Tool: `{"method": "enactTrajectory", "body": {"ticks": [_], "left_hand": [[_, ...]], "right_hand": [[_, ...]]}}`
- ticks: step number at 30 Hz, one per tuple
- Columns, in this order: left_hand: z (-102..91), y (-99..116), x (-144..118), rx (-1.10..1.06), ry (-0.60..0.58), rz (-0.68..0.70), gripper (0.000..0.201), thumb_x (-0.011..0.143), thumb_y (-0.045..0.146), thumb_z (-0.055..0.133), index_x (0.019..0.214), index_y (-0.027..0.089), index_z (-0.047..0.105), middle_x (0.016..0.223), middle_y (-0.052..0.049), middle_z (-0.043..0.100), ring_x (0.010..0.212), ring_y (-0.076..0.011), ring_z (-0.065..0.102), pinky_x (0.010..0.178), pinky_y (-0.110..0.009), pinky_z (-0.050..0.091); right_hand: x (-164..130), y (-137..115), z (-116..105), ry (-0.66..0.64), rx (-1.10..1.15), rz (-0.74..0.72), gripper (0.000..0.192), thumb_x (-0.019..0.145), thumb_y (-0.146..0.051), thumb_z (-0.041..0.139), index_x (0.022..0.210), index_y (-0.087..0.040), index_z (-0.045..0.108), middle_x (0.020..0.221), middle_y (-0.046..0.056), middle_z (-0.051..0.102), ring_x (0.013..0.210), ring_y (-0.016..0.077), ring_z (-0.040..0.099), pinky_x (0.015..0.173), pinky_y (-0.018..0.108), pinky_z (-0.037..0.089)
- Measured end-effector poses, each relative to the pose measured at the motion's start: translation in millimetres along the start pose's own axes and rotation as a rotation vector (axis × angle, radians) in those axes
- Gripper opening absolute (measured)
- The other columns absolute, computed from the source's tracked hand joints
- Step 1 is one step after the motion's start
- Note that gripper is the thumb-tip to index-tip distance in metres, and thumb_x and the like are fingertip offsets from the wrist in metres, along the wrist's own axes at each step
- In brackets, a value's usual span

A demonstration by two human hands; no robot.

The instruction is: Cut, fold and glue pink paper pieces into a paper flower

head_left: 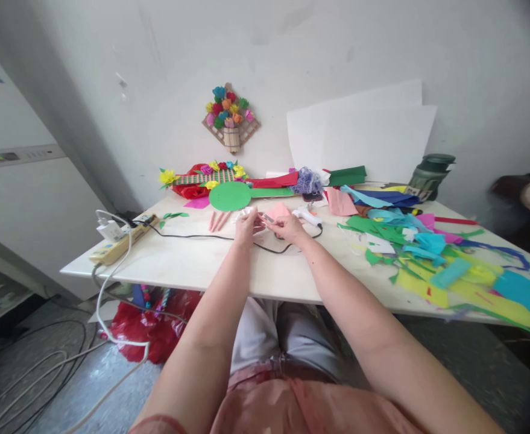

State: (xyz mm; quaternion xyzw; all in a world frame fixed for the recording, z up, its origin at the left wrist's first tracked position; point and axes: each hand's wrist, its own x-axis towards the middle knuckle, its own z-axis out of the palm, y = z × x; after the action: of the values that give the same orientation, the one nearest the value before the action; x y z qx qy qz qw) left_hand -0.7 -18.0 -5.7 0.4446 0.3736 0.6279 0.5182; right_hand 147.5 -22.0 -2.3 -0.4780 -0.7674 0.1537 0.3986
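Observation:
My left hand (245, 228) and my right hand (287, 229) are close together over the middle of the table. Both have their fingers pinched around something small and pale between them, too small to make out. White crumpled material (245, 212) shows just behind my left fingers. Beyond my right hand lies a piece of pink paper (279, 210). A white glue gun (307, 217) rests to the right of that hand. Several pink paper rolls (219, 221) lie left of my left hand.
A black cord (192, 235) crosses the table (283, 274). Behind stand a green paper-covered paddle shape (231, 196) and a flower-trimmed piece (208, 176). Scraps of coloured paper (427, 247) cover the right side, near a dark bottle (430, 175). A power strip (122, 241) sits left.

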Motion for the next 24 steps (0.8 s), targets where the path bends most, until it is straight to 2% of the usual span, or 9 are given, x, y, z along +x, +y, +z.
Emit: {"method": "enactTrajectory", "body": {"ticks": [5, 11, 13, 18, 24], "left_hand": [[1.7, -0.5, -1.3, 0.133, -0.046, 0.012, 0.041, 0.054, 0.050, 0.077, 0.063, 0.013, 0.061, 0.058, -0.002, 0.059, 0.054, -0.0103, 0.056, 0.056, -0.024, 0.049], [-2.6, -2.6, 2.8, 0.070, 0.065, 0.082, 0.039, 0.059, 0.050, 0.074, 0.060, 0.013, 0.060, 0.051, 0.000, 0.053, 0.048, -0.0080, 0.051, 0.053, -0.022, 0.046], [-3.5, -3.0, 4.1, 0.063, 0.086, 0.088, 0.038, 0.060, 0.049, 0.074, 0.059, 0.013, 0.059, 0.050, 0.001, 0.053, 0.047, -0.0080, 0.051, 0.053, -0.023, 0.046], [-2.4, -2.4, 4.5, 0.049, 0.113, 0.079, 0.040, 0.060, 0.051, 0.073, 0.060, 0.013, 0.059, 0.049, 0.001, 0.052, 0.046, -0.0079, 0.051, 0.053, -0.023, 0.046], [0.2, -1.1, 0.4, 0.061, 0.020, 0.073, 0.038, 0.059, 0.047, 0.076, 0.062, 0.013, 0.061, 0.054, -0.001, 0.058, 0.049, -0.0085, 0.054, 0.055, -0.023, 0.047]], "right_hand": [[1.8, 1.5, -0.6, 0.005, 0.000, 0.026, 0.034, 0.076, -0.044, 0.059, 0.060, -0.015, 0.066, 0.049, 0.000, 0.057, 0.050, 0.0106, 0.048, 0.051, 0.023, 0.031], [3.9, 6.6, -6.0, -0.134, 0.303, 0.087, 0.052, 0.082, -0.053, 0.045, 0.047, -0.016, 0.055, 0.046, 0.002, 0.055, 0.045, 0.0100, 0.046, 0.050, 0.023, 0.035], [3.3, 6.5, -7.8, -0.154, 0.340, 0.099, 0.050, 0.078, -0.055, 0.049, 0.047, -0.016, 0.055, 0.044, 0.002, 0.054, 0.043, 0.0094, 0.044, 0.049, 0.023, 0.035], [2.4, 7.2, -6.2, -0.152, 0.274, 0.078, 0.038, 0.069, -0.047, 0.062, 0.048, -0.016, 0.057, 0.045, 0.000, 0.055, 0.046, 0.0100, 0.045, 0.050, 0.023, 0.035], [2.4, 7.3, -5.0, -0.112, 0.317, 0.087, 0.038, 0.068, -0.048, 0.064, 0.049, -0.016, 0.057, 0.044, 0.001, 0.054, 0.045, 0.0092, 0.044, 0.048, 0.022, 0.034]]}}
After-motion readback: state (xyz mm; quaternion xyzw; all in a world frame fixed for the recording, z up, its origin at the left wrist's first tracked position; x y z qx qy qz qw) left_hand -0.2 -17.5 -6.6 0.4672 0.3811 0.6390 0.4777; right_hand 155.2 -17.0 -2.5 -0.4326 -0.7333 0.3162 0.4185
